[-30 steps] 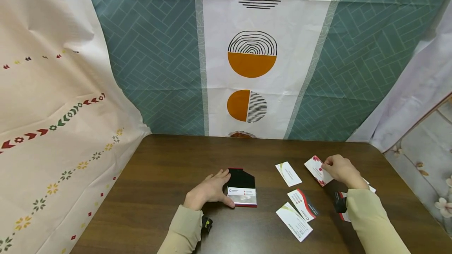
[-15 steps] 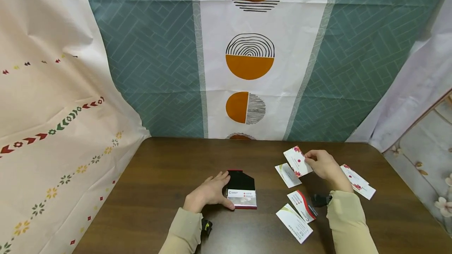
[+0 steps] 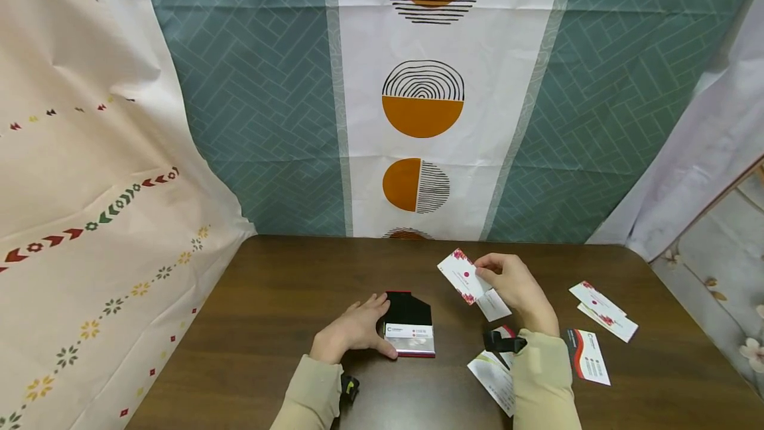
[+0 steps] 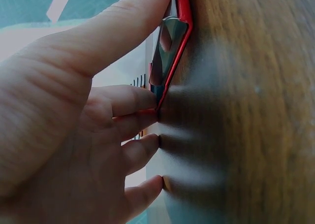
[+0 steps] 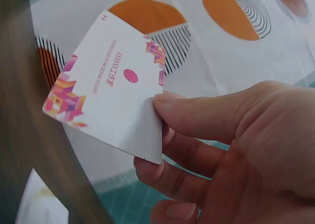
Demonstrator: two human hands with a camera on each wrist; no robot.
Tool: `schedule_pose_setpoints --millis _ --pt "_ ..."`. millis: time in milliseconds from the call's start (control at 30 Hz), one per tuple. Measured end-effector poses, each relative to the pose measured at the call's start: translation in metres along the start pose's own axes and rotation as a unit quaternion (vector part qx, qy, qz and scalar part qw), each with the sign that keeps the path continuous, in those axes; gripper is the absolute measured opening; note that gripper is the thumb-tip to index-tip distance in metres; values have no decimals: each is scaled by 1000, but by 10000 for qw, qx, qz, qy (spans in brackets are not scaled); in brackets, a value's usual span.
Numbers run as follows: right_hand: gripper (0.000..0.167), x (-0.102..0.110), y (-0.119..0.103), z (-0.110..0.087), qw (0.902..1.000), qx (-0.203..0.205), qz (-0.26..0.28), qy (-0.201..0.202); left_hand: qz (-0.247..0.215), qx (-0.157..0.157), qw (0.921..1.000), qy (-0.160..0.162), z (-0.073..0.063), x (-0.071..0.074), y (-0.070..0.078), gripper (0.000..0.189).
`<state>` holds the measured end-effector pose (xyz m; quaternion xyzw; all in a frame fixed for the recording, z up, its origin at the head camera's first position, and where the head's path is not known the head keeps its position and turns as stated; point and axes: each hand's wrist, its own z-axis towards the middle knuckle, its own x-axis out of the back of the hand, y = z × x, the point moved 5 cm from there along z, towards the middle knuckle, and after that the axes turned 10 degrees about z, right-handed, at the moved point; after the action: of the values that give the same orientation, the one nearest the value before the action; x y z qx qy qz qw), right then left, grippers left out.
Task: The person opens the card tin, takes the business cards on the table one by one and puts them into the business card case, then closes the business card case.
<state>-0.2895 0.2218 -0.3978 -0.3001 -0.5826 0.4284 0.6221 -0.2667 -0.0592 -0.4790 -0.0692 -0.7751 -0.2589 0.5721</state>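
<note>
My right hand pinches a white business card with pink floral corners, thumb on its face and fingers behind. In the right wrist view the card is tilted above the table. My left hand rests at the left side of an open business card case, black inside with a red edge. A white card sits in the case's clear pocket. In the left wrist view the thumb touches the case, while the other fingers are spread, their tips down by the table.
A white card lies partly under the held one. Two more cards, one red and white and one white, lie partly behind the right sleeve. Further right are overlapping floral cards and a red-black-white card on the brown table.
My right hand has lifted the floral card from the right side and carried it left towards the case. My left hand has stayed at the case.
</note>
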Motion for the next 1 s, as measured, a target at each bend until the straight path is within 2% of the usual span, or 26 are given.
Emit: schedule_pose_setpoints --millis 133,367,667,1000 --pt "11 -15 -2 -2 9999 11 126 -20 28 -38 10000 18 0 1 1 103" --pt "10 -46 4 -2 10000 23 30 -71 53 -57 10000 27 -1 0 1 102" --pt "10 -84 6 0 9989 240 -43 -390 94 -37 9999 47 -1 1 1 102" --pt "12 -103 4 3 9972 448 -356 -483 25 -22 10000 70 0 3 1 103"
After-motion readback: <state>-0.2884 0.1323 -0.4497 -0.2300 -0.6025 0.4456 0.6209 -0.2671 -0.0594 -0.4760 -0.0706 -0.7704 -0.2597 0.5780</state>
